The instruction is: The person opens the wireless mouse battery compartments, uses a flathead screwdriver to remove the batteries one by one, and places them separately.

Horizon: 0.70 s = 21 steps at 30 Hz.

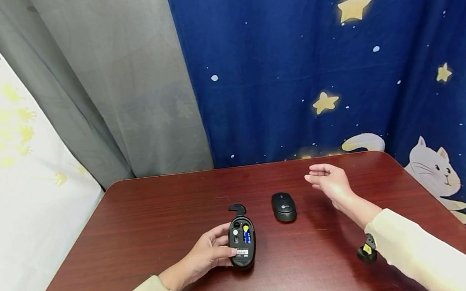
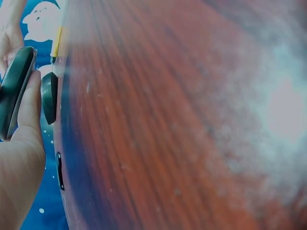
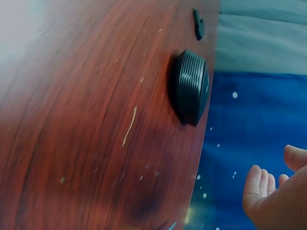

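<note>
My left hand (image 1: 210, 252) grips a black computer mouse (image 1: 241, 259) by its side, underside facing up. Its battery bay lies uncovered, showing a blue and yellow battery (image 1: 247, 234) inside. Just beyond it on the table is a small hook-shaped black plastic piece (image 1: 237, 208), which also shows in the right wrist view. A second black mouse (image 1: 284, 207) rests right side up to the right; its ribbed side (image 3: 192, 88) shows in the right wrist view. Raised over the table's right part, my right hand (image 1: 331, 182) holds nothing, its fingers loosely bent.
The reddish-brown wooden table (image 1: 145, 222) ends at a far edge in front of a grey curtain (image 1: 140, 89) and a blue starry curtain (image 1: 276, 70). White cloth (image 1: 6, 187) hangs at the left. A dark device (image 1: 367, 250) is strapped to the right wrist.
</note>
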Tool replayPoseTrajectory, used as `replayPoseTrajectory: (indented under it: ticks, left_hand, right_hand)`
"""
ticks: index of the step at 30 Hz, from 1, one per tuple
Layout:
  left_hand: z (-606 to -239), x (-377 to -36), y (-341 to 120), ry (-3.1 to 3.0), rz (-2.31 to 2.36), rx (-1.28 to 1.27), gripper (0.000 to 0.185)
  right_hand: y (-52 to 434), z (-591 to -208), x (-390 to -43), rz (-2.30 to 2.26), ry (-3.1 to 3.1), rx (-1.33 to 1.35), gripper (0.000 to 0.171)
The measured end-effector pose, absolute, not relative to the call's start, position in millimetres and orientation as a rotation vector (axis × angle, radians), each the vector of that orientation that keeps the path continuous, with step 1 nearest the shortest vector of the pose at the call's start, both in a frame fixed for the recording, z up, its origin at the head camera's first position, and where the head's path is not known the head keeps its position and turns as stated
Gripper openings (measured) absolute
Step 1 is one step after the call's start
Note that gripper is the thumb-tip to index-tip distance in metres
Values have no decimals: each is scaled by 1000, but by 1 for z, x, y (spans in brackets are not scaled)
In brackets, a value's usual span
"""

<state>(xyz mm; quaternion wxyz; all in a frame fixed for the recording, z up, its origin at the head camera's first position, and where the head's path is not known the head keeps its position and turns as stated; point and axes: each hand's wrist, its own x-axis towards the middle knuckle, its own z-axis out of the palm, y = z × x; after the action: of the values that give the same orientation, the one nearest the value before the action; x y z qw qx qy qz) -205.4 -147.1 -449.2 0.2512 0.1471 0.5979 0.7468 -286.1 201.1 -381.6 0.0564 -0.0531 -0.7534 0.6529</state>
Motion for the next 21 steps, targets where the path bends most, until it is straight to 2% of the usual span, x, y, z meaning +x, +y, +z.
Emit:
replayPoseTrajectory:
  ticks: [21]
  left_hand:
    - [-447, -204, -148, 1625, 2044, 400, 74]
  right_hand:
    - [256, -393, -270, 1736, -2436, -259, 44]
